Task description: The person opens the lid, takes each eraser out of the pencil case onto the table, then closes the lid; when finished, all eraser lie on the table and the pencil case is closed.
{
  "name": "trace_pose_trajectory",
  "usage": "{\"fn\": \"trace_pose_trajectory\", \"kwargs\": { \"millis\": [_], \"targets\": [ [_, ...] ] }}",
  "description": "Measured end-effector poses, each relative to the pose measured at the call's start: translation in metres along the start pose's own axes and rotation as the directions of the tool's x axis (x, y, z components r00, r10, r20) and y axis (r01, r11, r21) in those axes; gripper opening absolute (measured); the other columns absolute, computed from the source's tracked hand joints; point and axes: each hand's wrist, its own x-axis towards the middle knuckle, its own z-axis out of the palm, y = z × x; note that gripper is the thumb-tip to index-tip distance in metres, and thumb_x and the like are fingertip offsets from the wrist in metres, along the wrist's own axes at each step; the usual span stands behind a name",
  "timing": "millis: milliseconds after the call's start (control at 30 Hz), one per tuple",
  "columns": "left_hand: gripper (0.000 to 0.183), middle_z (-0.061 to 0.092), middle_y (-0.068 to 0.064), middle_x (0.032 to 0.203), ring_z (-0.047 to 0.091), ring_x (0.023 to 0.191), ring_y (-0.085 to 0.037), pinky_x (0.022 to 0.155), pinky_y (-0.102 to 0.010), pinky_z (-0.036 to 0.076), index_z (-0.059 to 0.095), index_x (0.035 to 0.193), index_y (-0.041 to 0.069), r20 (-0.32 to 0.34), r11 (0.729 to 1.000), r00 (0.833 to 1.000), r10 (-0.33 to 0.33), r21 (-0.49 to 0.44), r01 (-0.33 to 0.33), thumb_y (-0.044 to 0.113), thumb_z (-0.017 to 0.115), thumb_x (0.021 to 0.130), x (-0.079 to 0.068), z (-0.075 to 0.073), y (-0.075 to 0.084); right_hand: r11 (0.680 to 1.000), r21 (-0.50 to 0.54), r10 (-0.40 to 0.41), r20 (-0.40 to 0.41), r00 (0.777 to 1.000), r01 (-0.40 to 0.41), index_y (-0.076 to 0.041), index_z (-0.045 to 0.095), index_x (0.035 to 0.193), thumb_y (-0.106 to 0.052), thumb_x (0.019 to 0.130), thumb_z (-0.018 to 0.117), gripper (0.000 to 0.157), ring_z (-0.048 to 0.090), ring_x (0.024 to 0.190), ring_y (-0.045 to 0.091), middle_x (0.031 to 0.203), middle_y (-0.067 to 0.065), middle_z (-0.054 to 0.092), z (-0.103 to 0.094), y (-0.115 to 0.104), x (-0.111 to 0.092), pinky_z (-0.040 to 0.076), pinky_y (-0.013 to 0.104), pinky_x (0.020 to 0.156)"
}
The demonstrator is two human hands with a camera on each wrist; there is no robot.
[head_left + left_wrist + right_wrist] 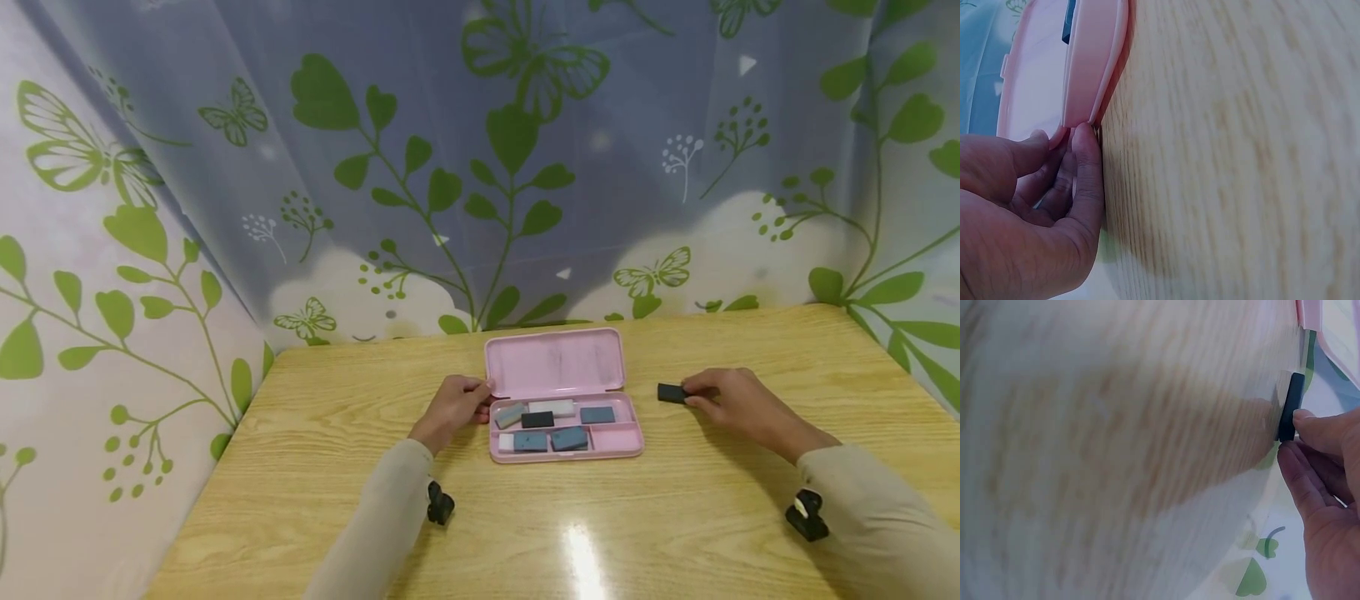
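With the right hand (731, 402), pinches a small black block (670, 393) by one end, with thumb and fingertips almost closed and only the block between. Holds it near the pink case (617, 439), out to the right and not touching the case. Cannot tell if lifted off the wooden counter (337, 467) or resting on top. With the left hand (453, 406), grips the left end of the open case with bent fingers, close to the corner of the tipped-back lid (555, 358). Inside the case, in the back row, can see a slanted greyish block (510, 415), a white block (561, 407), a dark block (537, 420) in front of the white, and a blue-grey block (597, 415) farther right. In the front row, can see a white-and-blue block (528, 442) beside a tilted blue block (569, 438). Behind everything, can see cloth (637, 100) with green leaves and butterflies
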Motion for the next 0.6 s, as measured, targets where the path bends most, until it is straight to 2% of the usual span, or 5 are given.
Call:
{"fn": "trace_pose_trajectory", "kwargs": {
  "millis": [267, 600],
  "targets": [
    [0.031, 0.066, -0.009, 0.088, 0.059, 0.068, -0.010, 0.064, -0.021, 0.057, 0.071, 0.109, -0.008, -0.002, 1.000, 1.000, 0.005, 0.001, -0.005, 0.018, 0.054, 0.107, 0.000, -0.001, 0.001, 1.000, -0.004, -0.022, -0.023, 0.999, 0.022, 0.012, 0.071, 0.108, 0.001, 0.088, 0.076, 0.024, 0.071, 0.082, 0.028, 0.097, 0.021, 0.073, -0.006, -0.005, 0.000, 0.060, 0.043, 0.073],
    [0.030, 0.066, -0.009, 0.088, 0.059, 0.068, -0.010, 0.065, -0.021, 0.057, 0.071, 0.110, -0.008, -0.002, 1.000, 1.000, -0.008, -0.002, 0.008, 0.017, 0.055, 0.107, 0.001, 0.000, 0.000, 0.991, 0.031, -0.127, -0.070, 0.989, 0.129, 0.007, 0.073, 0.101, 0.001, 0.083, 0.081, 0.021, 0.067, 0.076, 0.017, 0.092, 0.012, 0.072, 0.000, -0.021, 0.005, 0.059, 0.038, 0.067]
  ]
}}
